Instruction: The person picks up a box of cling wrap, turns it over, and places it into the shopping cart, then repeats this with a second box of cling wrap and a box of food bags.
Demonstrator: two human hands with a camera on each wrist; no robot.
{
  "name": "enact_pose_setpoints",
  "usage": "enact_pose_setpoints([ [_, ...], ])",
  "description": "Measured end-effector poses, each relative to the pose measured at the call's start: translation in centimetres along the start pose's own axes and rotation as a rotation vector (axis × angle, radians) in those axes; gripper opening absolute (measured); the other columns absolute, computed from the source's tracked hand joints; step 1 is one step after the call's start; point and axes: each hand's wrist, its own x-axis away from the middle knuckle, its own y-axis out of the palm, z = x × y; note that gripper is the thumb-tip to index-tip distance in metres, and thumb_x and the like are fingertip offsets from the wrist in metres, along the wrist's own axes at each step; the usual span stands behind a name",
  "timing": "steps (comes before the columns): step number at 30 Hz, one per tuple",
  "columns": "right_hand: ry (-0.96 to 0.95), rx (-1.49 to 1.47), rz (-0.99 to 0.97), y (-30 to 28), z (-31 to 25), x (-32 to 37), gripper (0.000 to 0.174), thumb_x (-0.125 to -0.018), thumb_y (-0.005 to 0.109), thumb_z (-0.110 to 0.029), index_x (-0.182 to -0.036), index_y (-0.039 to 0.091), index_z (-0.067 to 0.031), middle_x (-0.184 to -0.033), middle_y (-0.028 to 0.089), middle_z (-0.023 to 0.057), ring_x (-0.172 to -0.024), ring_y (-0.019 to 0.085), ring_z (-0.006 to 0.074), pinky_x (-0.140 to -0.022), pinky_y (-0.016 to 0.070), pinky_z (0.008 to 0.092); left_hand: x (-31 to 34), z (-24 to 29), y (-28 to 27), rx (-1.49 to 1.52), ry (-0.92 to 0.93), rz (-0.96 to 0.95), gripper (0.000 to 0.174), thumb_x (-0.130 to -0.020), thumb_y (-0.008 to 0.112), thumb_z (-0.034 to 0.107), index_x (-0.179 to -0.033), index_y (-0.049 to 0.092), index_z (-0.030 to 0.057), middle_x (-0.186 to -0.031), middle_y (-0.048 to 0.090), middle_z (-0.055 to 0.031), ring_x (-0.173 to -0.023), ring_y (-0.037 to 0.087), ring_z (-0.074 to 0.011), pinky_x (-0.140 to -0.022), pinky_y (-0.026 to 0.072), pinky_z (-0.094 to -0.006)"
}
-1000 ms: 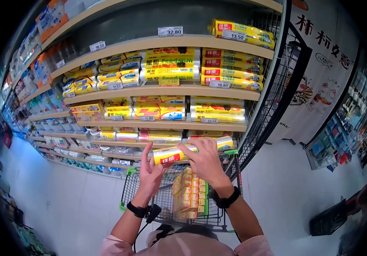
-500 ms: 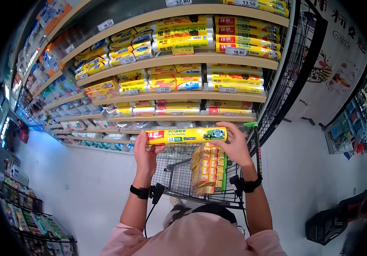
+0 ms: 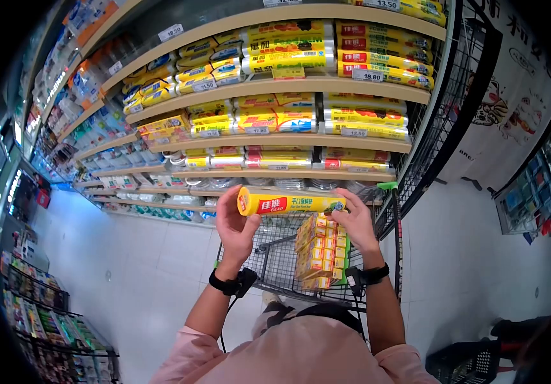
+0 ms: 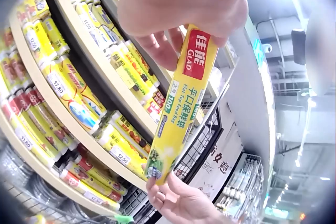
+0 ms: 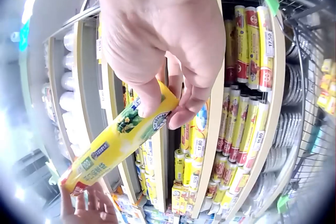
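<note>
A yellow roll of food bags [image 3: 298, 204] with a red label is held level between both hands, above the cart. My left hand [image 3: 236, 224] grips its left end, thumb in front and fingers behind. At the other end, my right hand [image 3: 357, 221] pinches the roll between thumb and fingers. The left wrist view shows the roll's printed face [image 4: 181, 103] below the left hand [image 4: 184, 8]. In the right wrist view the right thumb lies on the roll [image 5: 121, 134], the fingers of that hand [image 5: 163, 40] round its far side.
Below the hands stands a wire shopping cart [image 3: 266, 259] holding a stack of yellow-and-red boxes [image 3: 320, 253]. Ahead, shelves [image 3: 282, 141] carry many yellow rolls with price tags. A black mesh panel [image 3: 461, 109] edges the shelves at right; a dark basket [image 3: 464, 363] is at lower right.
The right hand has moved from the roll's middle to its right end, and the left hand's fingers have closed round the left end. The roll's left end is now turned toward the head camera.
</note>
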Motion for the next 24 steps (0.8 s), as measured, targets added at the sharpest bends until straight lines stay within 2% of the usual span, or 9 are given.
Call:
enact_pose_setpoints([
  [1, 0.0, -0.026, -0.005, 0.0, 0.2, 0.0, 0.047, -0.093, 0.056, 0.006, -0.138, 0.043, 0.0016, -0.133, 0.052, 0.0163, -0.111, 0.061, 0.0231, -0.089, 0.0561, 0.0347, 0.0, 0.0, 0.4, -0.028, 0.025, -0.018, 0.061, -0.087, 0.072, 0.01, -0.138, 0.04, 0.0019, -0.126, 0.054, -0.0114, -0.115, 0.055, -0.0196, -0.1, 0.0447, -0.0342],
  [4, 0.173, -0.319, 0.047, 0.0, 0.4, 0.0, 0.041, -0.101, 0.049, -0.005, -0.141, 0.04, 0.0001, -0.132, 0.053, 0.0145, -0.111, 0.061, 0.0241, -0.092, 0.0544, 0.0377, 0.8, -1.4, 0.4, -0.131, 0.154, -0.063, 0.055, -0.088, 0.068, 0.005, -0.137, 0.042, 0.0014, -0.126, 0.055, -0.0149, -0.114, 0.055, -0.021, -0.102, 0.0429, -0.036],
  [7, 0.128, -0.276, 0.068, 0.3, 0.9, -0.2, 0.041, -0.104, 0.043, -0.014, -0.143, 0.037, -0.0006, -0.132, 0.053, 0.0135, -0.11, 0.061, 0.0232, -0.094, 0.0529, 0.0384, 1.3, -2.6, 0.2, -0.165, 0.255, -0.133, 0.047, -0.09, 0.062, -0.002, -0.133, 0.045, 0.0018, -0.127, 0.052, -0.0191, -0.114, 0.055, -0.0242, -0.1, 0.0443, -0.0369],
  [10, 0.171, -0.243, 0.122, 1.0, -0.3, 0.6, 0.042, -0.103, 0.046, -0.009, -0.143, 0.037, -0.0004, -0.131, 0.053, 0.0127, -0.108, 0.061, 0.0207, -0.094, 0.0519, 0.0358, 1.0, -2.5, 1.2, -0.186, 0.36, -0.117, 0.044, -0.091, 0.061, -0.003, -0.132, 0.046, 0.0039, -0.131, 0.046, -0.0204, -0.116, 0.054, -0.0272, -0.099, 0.047, -0.0378],
  [11, 0.152, -0.214, 0.108, 0.7, 0.1, 0.7, 0.041, -0.102, 0.046, -0.007, -0.142, 0.038, 0.0001, -0.132, 0.053, 0.0133, -0.107, 0.061, 0.0207, -0.091, 0.0527, 0.0354, 1.1, -2.2, 1.3, -0.174, 0.347, -0.118, 0.041, -0.091, 0.06, -0.004, -0.13, 0.048, 0.0048, -0.133, 0.041, -0.0207, -0.119, 0.053, -0.03, -0.098, 0.049, -0.0386],
  [14, 0.116, -0.139, 0.087, 0.0, 1.4, 0.6, 0.04, -0.101, 0.047, -0.002, -0.14, 0.039, 0.0013, -0.134, 0.052, 0.0145, -0.106, 0.061, 0.0206, -0.086, 0.0542, 0.0341, 1.3, -1.9, 1.6, -0.234, 0.335, -0.109, 0.038, -0.092, 0.059, -0.003, -0.128, 0.05, 0.005, -0.133, 0.039, -0.0198, -0.121, 0.052, -0.0312, -0.099, 0.0491, -0.0389],
  [16, 0.117, -0.104, 0.107, 0.1, 1.5, 0.5, 0.043, -0.099, 0.048, 0.001, -0.141, 0.038, 0.0018, -0.134, 0.053, 0.0146, -0.105, 0.061, 0.0203, -0.085, 0.0541, 0.0332, 1.4, -2.0, 1.9, -0.19, 0.315, -0.084, 0.041, -0.088, 0.064, -0.004, -0.126, 0.051, 0.002, -0.134, 0.042, -0.0204, -0.122, 0.052, -0.0313, -0.1, 0.0483, -0.0394],
  [21, 0.046, -0.188, 0.14, 0.0, 1.7, 0.6, 0.044, -0.1, 0.051, -0.004, -0.141, 0.038, 0.0014, -0.133, 0.053, 0.0147, -0.11, 0.059, 0.0225, -0.093, 0.0516, 0.036, 2.1, -2.5, 2.2, -0.165, 0.34, -0.034, 0.047, -0.083, 0.069, -0.006, -0.125, 0.05, -0.0014, -0.131, 0.051, -0.022, -0.12, 0.055, -0.0304, -0.099, 0.0491, -0.0391],
  [24, 0.07, -0.324, 0.168, 0.0, 1.7, 0.8, 0.04, -0.1, 0.05, -0.002, -0.138, 0.04, 0.0018, -0.13, 0.054, 0.0163, -0.111, 0.059, 0.0234, -0.096, 0.0509, 0.0391, 2.4, -2.5, 2.2, -0.235, 0.353, -0.081, 0.048, -0.082, 0.07, -0.006, -0.125, 0.051, 0.0005, -0.129, 0.054, -0.0233, -0.115, 0.058, -0.0314, -0.095, 0.0504, -0.0378],
])
